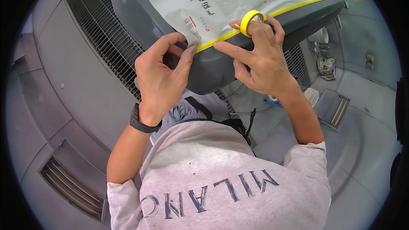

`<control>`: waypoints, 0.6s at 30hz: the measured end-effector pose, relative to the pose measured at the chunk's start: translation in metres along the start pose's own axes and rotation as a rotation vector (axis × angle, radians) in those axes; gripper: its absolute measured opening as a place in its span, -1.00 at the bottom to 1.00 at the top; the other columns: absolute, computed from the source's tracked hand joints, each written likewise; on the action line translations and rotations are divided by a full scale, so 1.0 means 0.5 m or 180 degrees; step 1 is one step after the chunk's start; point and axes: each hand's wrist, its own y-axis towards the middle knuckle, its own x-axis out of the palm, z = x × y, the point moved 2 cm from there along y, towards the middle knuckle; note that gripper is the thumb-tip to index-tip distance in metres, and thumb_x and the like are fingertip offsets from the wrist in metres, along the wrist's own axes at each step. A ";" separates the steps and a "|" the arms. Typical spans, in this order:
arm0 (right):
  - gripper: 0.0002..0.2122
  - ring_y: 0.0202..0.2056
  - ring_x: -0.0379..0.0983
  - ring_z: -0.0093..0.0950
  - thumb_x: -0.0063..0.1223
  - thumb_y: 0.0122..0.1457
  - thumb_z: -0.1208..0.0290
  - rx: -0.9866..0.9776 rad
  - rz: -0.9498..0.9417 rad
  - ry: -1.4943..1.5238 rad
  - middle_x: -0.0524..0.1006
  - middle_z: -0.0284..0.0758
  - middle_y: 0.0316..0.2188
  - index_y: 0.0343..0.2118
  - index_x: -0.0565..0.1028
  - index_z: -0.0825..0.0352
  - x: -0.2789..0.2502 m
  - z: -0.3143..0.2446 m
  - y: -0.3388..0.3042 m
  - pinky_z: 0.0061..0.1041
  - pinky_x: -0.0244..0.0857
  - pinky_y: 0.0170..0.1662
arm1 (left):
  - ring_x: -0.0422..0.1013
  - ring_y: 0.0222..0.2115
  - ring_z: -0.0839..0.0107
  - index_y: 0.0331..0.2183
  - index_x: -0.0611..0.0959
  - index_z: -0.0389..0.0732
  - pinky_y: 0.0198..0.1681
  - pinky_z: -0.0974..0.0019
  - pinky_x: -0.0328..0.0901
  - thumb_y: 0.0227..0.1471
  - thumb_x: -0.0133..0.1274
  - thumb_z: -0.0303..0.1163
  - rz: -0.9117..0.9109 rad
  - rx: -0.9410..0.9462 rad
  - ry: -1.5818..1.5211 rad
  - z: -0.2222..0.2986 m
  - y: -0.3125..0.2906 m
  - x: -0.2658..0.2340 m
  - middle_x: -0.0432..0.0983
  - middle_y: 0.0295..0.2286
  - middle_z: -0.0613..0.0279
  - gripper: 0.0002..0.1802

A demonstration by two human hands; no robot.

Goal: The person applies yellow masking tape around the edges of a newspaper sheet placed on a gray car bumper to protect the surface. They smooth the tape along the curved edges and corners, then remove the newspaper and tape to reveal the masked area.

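Note:
A grey moulded panel, perhaps a car bumper [204, 74], lies in front of me, partly covered by a sheet of newspaper [232, 4]. A strip of yellow masking tape [294, 6] runs along the newspaper's near edge onto the grey surface. At the strip's left end my left hand [164, 70] is closed, thumb and forefinger pinching the tape by the paper's crumpled corner. My right hand [264, 57] holds the yellow masking tape roll [246, 24] hooked on its fingers. Its outstretched forefinger presses on the strip just right of the left thumb.
A long floor grating [100, 30] passes under the panel on the left. Another vent [74, 187] is at lower left. On the right stand a white bucket-like container [319, 35], a crumpled paper bundle [326, 68] and a floor opening with bars [338, 110].

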 end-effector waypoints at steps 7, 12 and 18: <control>-0.57 0.13 0.37 -0.35 0.32 0.00 0.34 -0.0031 -0.0059 0.0056 0.51 -0.36 0.12 0.01 0.74 -0.14 -0.003 0.002 0.001 0.08 -0.12 0.41 | 0.37 -0.66 0.57 -0.20 0.76 -0.29 -0.55 0.42 0.26 0.03 0.40 -0.53 0.0017 0.0103 0.0219 0.017 0.004 0.010 0.60 -0.59 0.28 -0.76; -0.56 0.11 0.41 -0.35 0.30 0.04 0.38 -0.0132 -0.0049 0.0006 0.51 -0.36 0.13 0.03 0.74 -0.12 -0.022 0.027 0.008 0.11 -0.09 0.40 | 0.36 -0.67 0.57 -0.21 0.76 -0.28 -0.56 0.42 0.25 0.03 0.40 -0.53 0.0076 0.0228 0.0257 0.012 0.005 0.005 0.58 -0.60 0.28 -0.77; -0.56 0.10 0.44 -0.37 0.26 0.07 0.42 -0.0179 -0.0087 0.0054 0.55 -0.36 0.18 0.04 0.74 -0.10 -0.034 0.052 0.011 0.11 -0.01 0.39 | 0.27 -0.68 0.66 -0.15 0.78 -0.29 -0.58 0.45 0.17 0.06 0.40 -0.53 0.0098 0.0027 -0.0025 0.022 -0.006 -0.009 0.58 -0.61 0.32 -0.73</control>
